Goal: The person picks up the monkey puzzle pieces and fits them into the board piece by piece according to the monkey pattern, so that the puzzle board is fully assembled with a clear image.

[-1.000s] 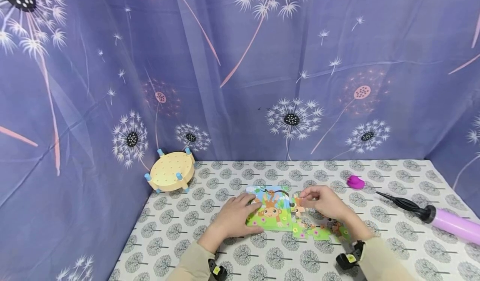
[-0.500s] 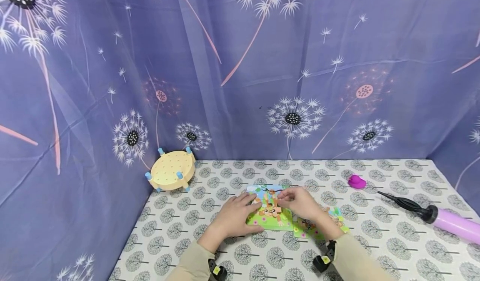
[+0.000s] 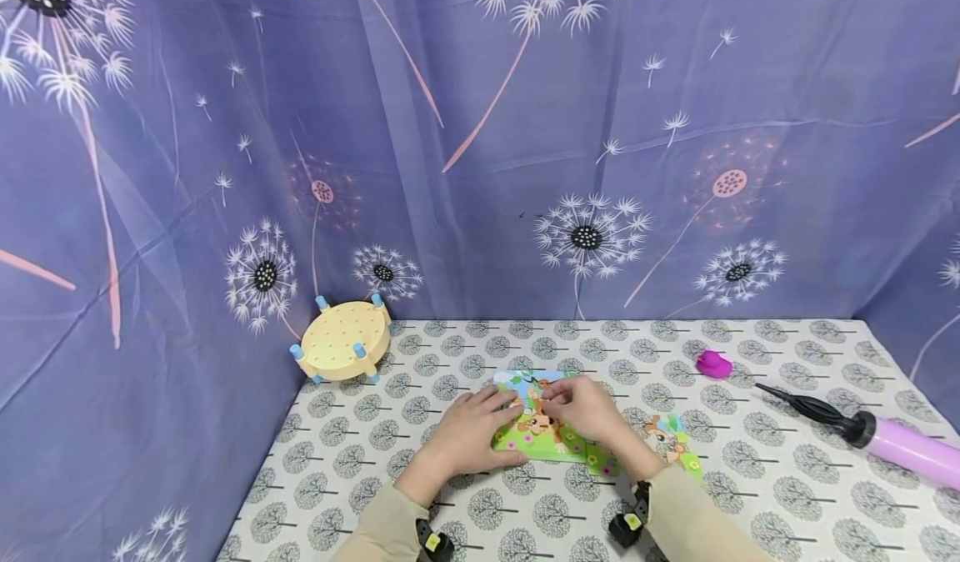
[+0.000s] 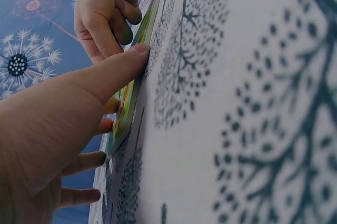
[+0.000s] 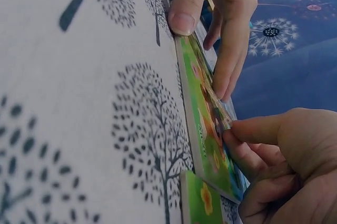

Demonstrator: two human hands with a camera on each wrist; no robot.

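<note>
A square puzzle board (image 3: pixel 534 444) with a cartoon monkey picture lies flat on the table. My left hand (image 3: pixel 468 435) rests on its left side, fingers spread, with the thumb along the near edge. Over the board's right half, my right hand (image 3: pixel 588 412) pinches a small puzzle piece (image 5: pixel 225 123) between thumb and fingertips, low against the picture. The piece is mostly covered by the fingers in the head view. Loose puzzle pieces (image 3: pixel 671 439) lie to the right of the board, partly behind the right wrist. One green piece (image 5: pixel 204 203) with a yellow flower touches or nearly touches the board's edge.
A round yellow stool-shaped toy (image 3: pixel 345 341) with blue-tipped legs stands at the back left. A small magenta toy (image 3: pixel 714 363) sits at the back right. Near the right edge lies a purple hand pump (image 3: pixel 903 447) with a black nozzle. Patterned curtains enclose the table.
My right hand has moved left from the loose pieces onto the board, carrying a puzzle piece. The loose pieces at right are now less covered. My left hand has stayed in place.
</note>
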